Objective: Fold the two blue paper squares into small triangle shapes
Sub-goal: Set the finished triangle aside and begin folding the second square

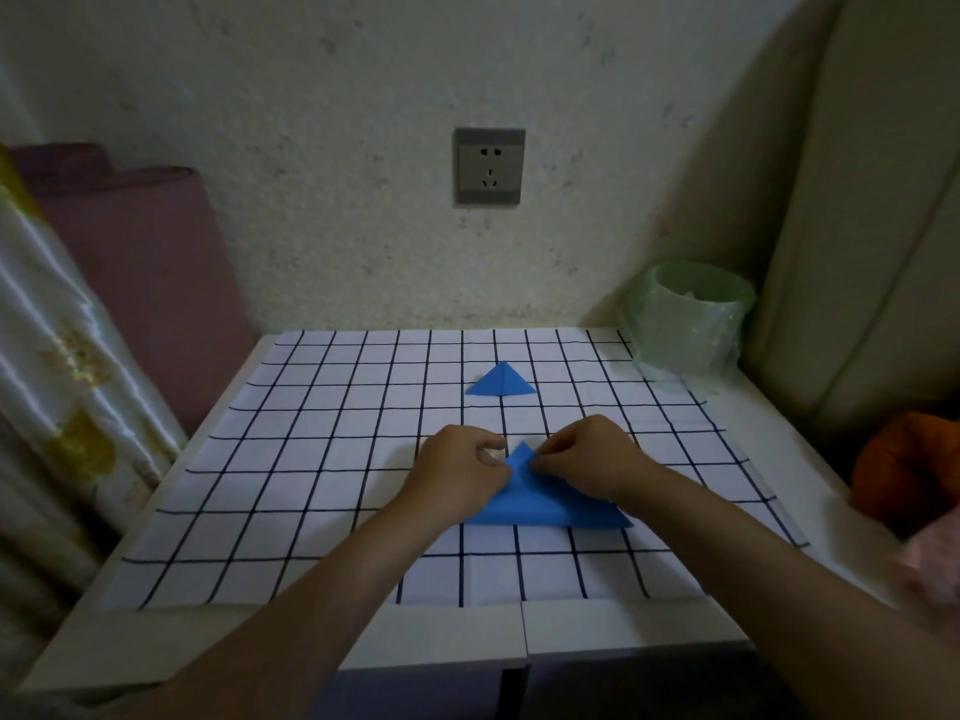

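Setting: a white table against a speckled wall, seen from above by the person seated at it, in dim light.
Cloth: a white checked cloth with dark grid lines covers most of the tabletop.
Near triangle: a blue paper folded into a wide triangle. It lies flat on the cloth near the middle, its tip pointing at the wall and its long edge towards the person.
Far triangle: a smaller blue paper triangle. It lies alone on the cloth closer to the wall, well apart from both hands.
Left hand: the fingers are curled and meet the left slope of the near triangle by its tip. Whether they pinch the paper or only press it cannot be told.
Right hand: the fingertips are drawn together, pinching the paper just right of the tip. The wrist lies over the right slope.
Wall: a grey socket sits above the table.
Back right corner: a round bin lined with a pale green bag.
Left side: a pink roll of fabric and a shiny patterned curtain.
Right edge: an orange bundle, blurred.
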Demonstrator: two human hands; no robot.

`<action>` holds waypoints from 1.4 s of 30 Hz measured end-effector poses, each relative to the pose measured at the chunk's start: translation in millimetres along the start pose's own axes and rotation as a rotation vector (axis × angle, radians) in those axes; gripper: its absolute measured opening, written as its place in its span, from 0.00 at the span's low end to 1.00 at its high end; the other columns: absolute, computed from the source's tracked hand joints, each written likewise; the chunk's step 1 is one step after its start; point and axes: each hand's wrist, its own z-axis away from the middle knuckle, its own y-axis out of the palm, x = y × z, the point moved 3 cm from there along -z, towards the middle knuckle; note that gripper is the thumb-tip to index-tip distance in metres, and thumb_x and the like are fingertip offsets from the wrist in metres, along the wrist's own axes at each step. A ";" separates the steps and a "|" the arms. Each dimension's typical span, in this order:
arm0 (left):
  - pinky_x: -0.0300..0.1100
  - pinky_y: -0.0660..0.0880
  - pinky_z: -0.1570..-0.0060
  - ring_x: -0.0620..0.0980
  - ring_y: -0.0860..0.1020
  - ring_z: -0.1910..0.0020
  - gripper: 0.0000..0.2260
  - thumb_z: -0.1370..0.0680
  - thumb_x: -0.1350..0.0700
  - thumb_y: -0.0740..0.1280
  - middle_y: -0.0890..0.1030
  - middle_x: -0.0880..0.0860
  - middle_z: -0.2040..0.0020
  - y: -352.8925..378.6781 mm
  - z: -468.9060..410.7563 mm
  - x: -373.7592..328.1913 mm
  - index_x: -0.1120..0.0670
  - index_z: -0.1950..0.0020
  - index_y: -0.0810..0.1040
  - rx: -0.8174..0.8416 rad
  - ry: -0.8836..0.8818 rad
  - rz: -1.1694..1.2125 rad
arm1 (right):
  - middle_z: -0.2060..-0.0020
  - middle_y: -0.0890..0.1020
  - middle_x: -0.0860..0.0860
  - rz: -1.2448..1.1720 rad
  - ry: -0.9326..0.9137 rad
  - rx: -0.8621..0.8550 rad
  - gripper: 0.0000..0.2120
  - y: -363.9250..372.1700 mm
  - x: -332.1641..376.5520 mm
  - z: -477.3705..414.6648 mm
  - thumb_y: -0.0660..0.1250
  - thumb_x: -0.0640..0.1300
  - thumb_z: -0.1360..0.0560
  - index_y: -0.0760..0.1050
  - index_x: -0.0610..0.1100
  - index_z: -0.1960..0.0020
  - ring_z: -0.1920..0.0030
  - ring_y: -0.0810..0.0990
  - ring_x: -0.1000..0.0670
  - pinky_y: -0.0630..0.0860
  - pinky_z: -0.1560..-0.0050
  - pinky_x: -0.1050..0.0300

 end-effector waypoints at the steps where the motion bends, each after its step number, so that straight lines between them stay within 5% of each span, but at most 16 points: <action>1: 0.37 0.76 0.54 0.47 0.80 0.50 0.15 0.26 0.55 0.72 0.83 0.50 0.47 0.4 -1.6 -0.3 0.49 0.40 0.81 0.006 0.000 -0.043 | 0.60 0.84 0.55 0.025 -0.002 -0.003 0.04 1.4 -0.2 -1.1 0.73 0.48 0.27 0.85 0.49 0.56 0.59 0.80 0.58 0.72 0.64 0.66; 6: 0.42 0.79 0.53 0.48 0.80 0.53 0.16 0.26 0.53 0.71 0.83 0.51 0.49 4.7 -3.3 -6.5 0.50 0.39 0.78 -0.004 0.112 -0.249 | 0.67 0.84 0.45 0.197 -0.021 -0.053 0.14 8.6 1.3 -4.5 0.68 0.49 0.24 0.84 0.42 0.62 0.68 0.77 0.52 0.79 0.60 0.52; 15: 0.42 0.77 0.51 0.45 0.77 0.52 0.06 0.26 0.54 0.74 0.78 0.47 0.51 0.8 -0.1 -12.5 0.49 0.50 0.82 -0.043 0.328 -0.307 | 0.65 0.85 0.51 0.259 -0.033 -0.093 0.11 11.0 5.1 1.5 0.67 0.50 0.24 0.85 0.47 0.58 0.62 0.82 0.50 0.80 0.55 0.52; 20: 0.35 0.72 0.57 0.42 0.73 0.57 0.08 0.27 0.57 0.75 0.75 0.45 0.53 -3.6 5.5 -11.7 0.49 0.52 0.77 -0.068 0.435 -0.269 | 0.76 0.75 0.54 0.313 -0.055 -0.138 0.16 14.1 4.4 3.6 0.65 0.49 0.25 0.78 0.47 0.70 0.69 0.75 0.53 0.71 0.55 0.54; 26: 0.43 0.71 0.43 0.49 0.75 0.45 0.10 0.20 0.58 0.65 0.82 0.51 0.47 0.4 2.1 -11.7 0.53 0.43 0.84 0.140 0.530 -0.420 | 0.68 0.79 0.56 0.452 -0.128 -0.241 0.12 13.8 4.5 6.1 0.66 0.57 0.26 0.79 0.51 0.62 0.62 0.77 0.55 0.69 0.40 0.48; 29: 0.44 0.73 0.43 0.49 0.76 0.45 0.09 0.21 0.59 0.66 0.82 0.51 0.46 -0.2 1.2 -9.8 0.52 0.43 0.84 0.146 0.555 -0.421 | 0.56 0.80 0.56 0.497 -0.249 -0.292 0.11 9.5 6.7 9.6 0.67 0.59 0.27 0.78 0.55 0.49 0.53 0.77 0.53 0.66 0.42 0.51; 33: 0.47 0.75 0.46 0.49 0.76 0.47 0.09 0.21 0.59 0.66 0.81 0.51 0.48 -0.3 2.9 -10.0 0.52 0.45 0.85 0.140 0.574 -0.449 | 0.52 0.79 0.54 0.708 -0.473 -0.191 0.13 10.9 10.7 13.6 0.62 0.51 0.22 0.80 0.60 0.42 0.51 0.75 0.50 0.67 0.47 0.52; 42: 0.45 0.75 0.47 0.49 0.74 0.46 0.14 0.23 0.67 0.66 0.82 0.51 0.46 3.5 28.5 -7.8 0.54 0.43 0.84 0.201 0.725 -0.528 | 0.50 0.79 0.52 0.793 -0.452 -0.113 0.14 11.9 13.6 17.0 0.60 0.47 0.21 0.81 0.58 0.41 0.49 0.74 0.48 0.63 0.47 0.51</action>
